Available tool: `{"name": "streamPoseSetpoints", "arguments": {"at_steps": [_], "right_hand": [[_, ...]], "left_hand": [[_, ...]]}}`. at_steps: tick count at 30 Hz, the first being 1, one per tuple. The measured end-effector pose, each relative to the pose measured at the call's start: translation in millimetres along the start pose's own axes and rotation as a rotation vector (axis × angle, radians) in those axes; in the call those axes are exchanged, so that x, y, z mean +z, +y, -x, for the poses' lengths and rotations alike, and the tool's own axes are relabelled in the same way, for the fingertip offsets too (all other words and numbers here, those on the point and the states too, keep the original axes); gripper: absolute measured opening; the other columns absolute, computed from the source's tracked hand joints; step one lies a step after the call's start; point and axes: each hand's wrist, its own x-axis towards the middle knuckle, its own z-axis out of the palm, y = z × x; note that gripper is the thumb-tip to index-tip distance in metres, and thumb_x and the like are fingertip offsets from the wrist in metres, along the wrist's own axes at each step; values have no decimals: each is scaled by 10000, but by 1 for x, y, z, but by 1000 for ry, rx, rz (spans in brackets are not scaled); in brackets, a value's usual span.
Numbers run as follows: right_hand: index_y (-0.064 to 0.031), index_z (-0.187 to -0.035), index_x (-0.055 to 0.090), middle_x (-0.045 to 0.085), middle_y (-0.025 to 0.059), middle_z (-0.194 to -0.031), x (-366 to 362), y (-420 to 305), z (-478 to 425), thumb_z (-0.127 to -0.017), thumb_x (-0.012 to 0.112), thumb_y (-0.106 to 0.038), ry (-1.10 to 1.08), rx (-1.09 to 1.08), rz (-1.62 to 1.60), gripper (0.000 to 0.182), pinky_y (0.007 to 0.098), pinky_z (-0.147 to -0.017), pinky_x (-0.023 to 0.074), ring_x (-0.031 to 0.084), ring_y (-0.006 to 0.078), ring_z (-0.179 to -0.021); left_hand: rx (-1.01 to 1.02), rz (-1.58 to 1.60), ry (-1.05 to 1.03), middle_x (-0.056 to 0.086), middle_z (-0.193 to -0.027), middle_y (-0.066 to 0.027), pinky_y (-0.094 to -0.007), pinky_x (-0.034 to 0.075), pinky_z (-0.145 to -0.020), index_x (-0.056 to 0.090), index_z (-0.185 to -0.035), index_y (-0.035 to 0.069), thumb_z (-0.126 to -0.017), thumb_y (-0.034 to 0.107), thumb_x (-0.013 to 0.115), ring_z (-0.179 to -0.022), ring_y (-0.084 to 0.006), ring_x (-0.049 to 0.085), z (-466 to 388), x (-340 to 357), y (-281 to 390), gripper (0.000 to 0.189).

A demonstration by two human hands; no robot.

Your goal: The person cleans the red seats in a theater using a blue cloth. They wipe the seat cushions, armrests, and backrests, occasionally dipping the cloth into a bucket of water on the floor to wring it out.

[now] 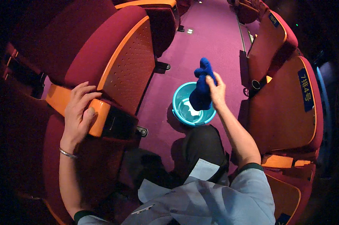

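Observation:
My right hand (pixel 218 91) grips a bunched dark-blue cloth (pixel 202 91) above a turquoise plastic bucket (pixel 175 105). The bucket stands on the purple carpet in front of my knee, and a bright reflection shows inside it. Part of its far right rim is hidden by the cloth and hand. To the left, my left hand (pixel 81 108) rests over a varnished wooden armrest (pixel 99 118), its fingers spread across the top and the thumb on the near side. That armrest belongs to a row of red upholstered theatre seats (pixel 104 42).
A perforated wooden seat panel (pixel 133 62) rises beyond the armrest. Along the right runs another row, with wooden seat backs (pixel 282 109) bearing plates with writing. Metal floor brackets (pixel 142 131) jut from the left seats. The purple carpet aisle (pixel 206 36) stretches ahead between both rows.

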Motion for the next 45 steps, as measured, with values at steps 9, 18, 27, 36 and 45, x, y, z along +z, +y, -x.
{"name": "streamPoseSetpoints", "arguments": {"at_steps": [9, 18, 27, 36, 45], "right_hand": [[-188, -1311, 573, 545, 194, -1237, -33, 134, 24, -795, 710, -151, -682, 272, 1181, 536, 428, -944, 498, 601, 339, -1100], [-369, -1503, 251, 339, 198, -1469, -9, 234, 24, -742, 794, -412, -1045, 353, 1327, 935, 524, -1009, 449, 457, 439, -1285], [-174, -1496, 324, 439, 192, -1458, 19, 271, 23, -724, 806, -376, -1120, 284, 1472, 932, 581, -1042, 392, 441, 330, -1343], [-100, -1001, 696, 661, 174, -1149, -1, 267, 10, -812, 648, -203, -587, 381, 994, 220, 504, -921, 488, 634, 372, -1075], [-68, -1092, 668, 593, 208, -1217, 7, 242, 32, -732, 771, -238, -755, 333, 1278, 411, 476, -934, 507, 593, 396, -1132]], "left_hand": [[210, -358, 550, 526, -1291, -195, -505, 420, -998, 628, -1105, 64, -920, 164, 486, -1189, -368, 525, 46, 27, 41, 254], [32, 350, -150, 520, -1321, -122, -553, 321, -1071, 610, -1201, 115, -764, 146, 720, -1262, -330, 473, 22, 321, 112, 452], [103, 75, -475, 571, -971, -22, -634, 154, -1135, 661, -1030, 175, -795, 234, 712, -1094, -244, 519, 16, 428, 93, 247], [260, 92, -373, 547, -837, 4, -638, 164, -1129, 689, -973, 188, -775, 267, 728, -952, -193, 548, 17, 424, 83, 217], [351, 94, -400, 526, -747, -1, -642, 214, -1127, 659, -814, 175, -736, 240, 742, -871, -177, 571, 36, 396, 66, 131]]}}
